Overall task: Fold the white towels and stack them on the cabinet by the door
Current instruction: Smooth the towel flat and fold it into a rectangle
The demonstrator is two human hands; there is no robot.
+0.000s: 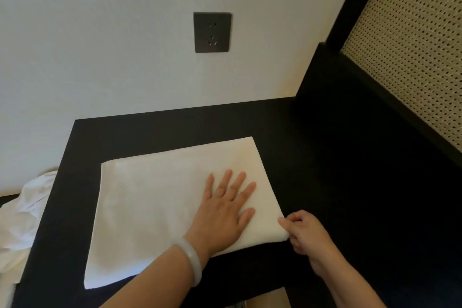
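1. My left hand [225, 210] lies flat with its fingers straight and spread. It presses on the right part of the white towel [150, 207], which is spread under my palm on the dark top [300, 145].
2. My right hand [303, 232], just right of the left, pinches the towel's near right corner between thumb and curled fingers.
3. I judge this to be mid-fold: the towel is a broad flat rectangle, smoothed, with one corner gripped for the next fold.
4. The next move calls for lifting that corner and carrying it leftward past my left hand, with the palm cleared off first (or kept as the crease line), so the edges meet squarely.
5. More white cloth [25, 212] is heaped well left of my left hand, probably towels waiting. I cannot tell whether this top is the cabinet by the door.
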